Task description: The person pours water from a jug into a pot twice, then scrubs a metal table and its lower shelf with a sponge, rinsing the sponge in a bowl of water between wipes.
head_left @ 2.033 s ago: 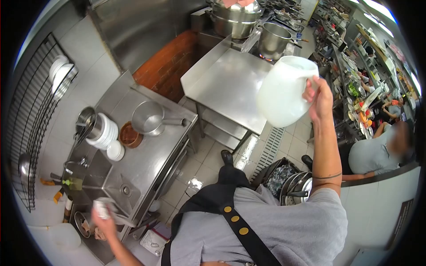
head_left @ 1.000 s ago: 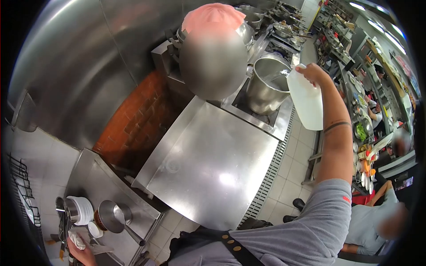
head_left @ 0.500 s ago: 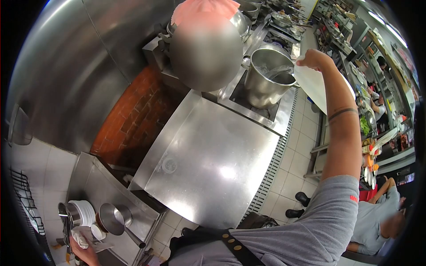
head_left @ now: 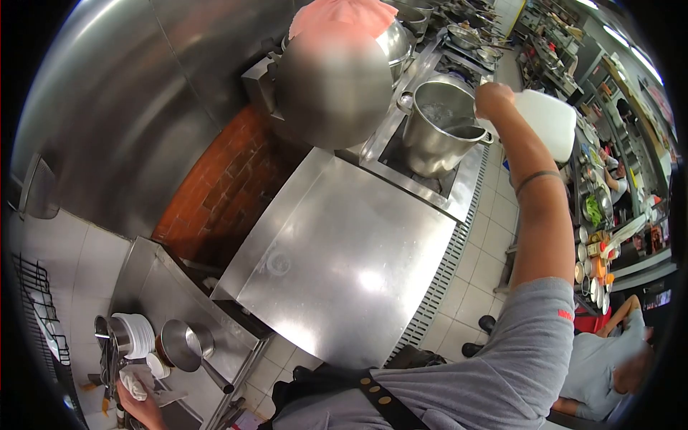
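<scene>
from where i sit, the head camera is my single view, looking forward and down. i see the person's two hands well apart, each closed on something. the right hand (head_left: pixel 494 102) is clenched on a translucent white plastic jug (head_left: pixel 548 125) near its mouth; the fingers hide the exact hold from me. the jug is tipped well over, its mouth end turned toward a tall, round, silver metal pot (head_left: pixel 426 147). i cannot tell whether the jug touches the rim. inside the pot i make out clear liquid (head_left: pixel 437 113) with a broken, rippled surface. the pot stands upright on a metal stove (head_left: pixel 453 202), just beyond a broad, shiny steel table (head_left: pixel 344 251).

down at the lower left, the left hand (head_left: pixel 140 408) is wrapped around a crumpled white cloth (head_left: pixel 133 385). near it i find a stack of white round plates (head_left: pixel 135 335) and a silver metal saucepan (head_left: pixel 180 347) with a long handle. at the top, a pink cloth (head_left: pixel 344 18) lies over a large, blurred metal vessel (head_left: pixel 333 93). at the lower right i see another person in a grey shirt (head_left: pixel 598 365).
</scene>
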The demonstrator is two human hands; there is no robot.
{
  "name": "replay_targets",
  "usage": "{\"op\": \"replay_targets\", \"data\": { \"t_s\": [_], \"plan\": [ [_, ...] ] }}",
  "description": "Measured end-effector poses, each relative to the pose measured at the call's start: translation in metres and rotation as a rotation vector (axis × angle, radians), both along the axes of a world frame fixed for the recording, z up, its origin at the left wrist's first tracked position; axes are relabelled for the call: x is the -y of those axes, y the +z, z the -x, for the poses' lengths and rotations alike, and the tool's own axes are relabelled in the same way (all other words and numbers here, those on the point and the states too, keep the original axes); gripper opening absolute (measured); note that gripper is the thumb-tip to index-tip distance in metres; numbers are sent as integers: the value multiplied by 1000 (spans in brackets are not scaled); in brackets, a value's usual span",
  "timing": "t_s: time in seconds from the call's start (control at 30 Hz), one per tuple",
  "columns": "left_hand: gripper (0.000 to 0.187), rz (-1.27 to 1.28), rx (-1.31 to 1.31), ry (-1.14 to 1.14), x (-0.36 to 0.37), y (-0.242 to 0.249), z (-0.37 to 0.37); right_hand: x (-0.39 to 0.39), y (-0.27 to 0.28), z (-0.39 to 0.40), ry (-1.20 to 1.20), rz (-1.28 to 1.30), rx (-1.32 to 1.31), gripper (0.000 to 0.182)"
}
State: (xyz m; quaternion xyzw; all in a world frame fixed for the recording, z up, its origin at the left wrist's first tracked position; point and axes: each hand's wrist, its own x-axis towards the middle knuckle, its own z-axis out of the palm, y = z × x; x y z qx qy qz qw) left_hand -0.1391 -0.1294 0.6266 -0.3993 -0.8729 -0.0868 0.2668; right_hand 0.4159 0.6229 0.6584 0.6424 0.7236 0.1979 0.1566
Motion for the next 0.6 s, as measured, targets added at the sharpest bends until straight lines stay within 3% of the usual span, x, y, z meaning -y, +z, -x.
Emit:
{"op": "replay_targets", "data": {
  "t_s": [0.13,0.2,0.27,0.33,0.4,0.43,0.47,0.5,0.53,0.6],
  "plan": [
    [33,18,-44,6,15,-3,-4,-13,-14,14,-66,-56,44,29],
    [31,-31,-86,11,33,-9,-3,-10,-15,17,-32,-25,108,29],
    [34,-20,-113,-30,60,-16,3,-9,-13,20,-85,-157,39,28],
    [38,-10,-141,-57,87,-21,8,7,-6,22,-5,-235,-58,26],
    [27,-107,217,106,115,-29,5,31,1,22,142,-322,-185,22],
    [28,-171,138,73,141,-49,11,37,3,21,152,-325,-208,23],
    [30,-189,158,150,153,-55,3,37,7,19,310,-247,53,25],
    [33,-163,162,235,161,-56,-10,40,-6,-1,604,-390,-96,30],
    [37,-152,221,264,179,-63,-15,147,38,66,287,-309,-636,40],
    [34,-195,118,176,198,-76,-30,179,28,80,517,-118,-1113,39]
  ]
}}
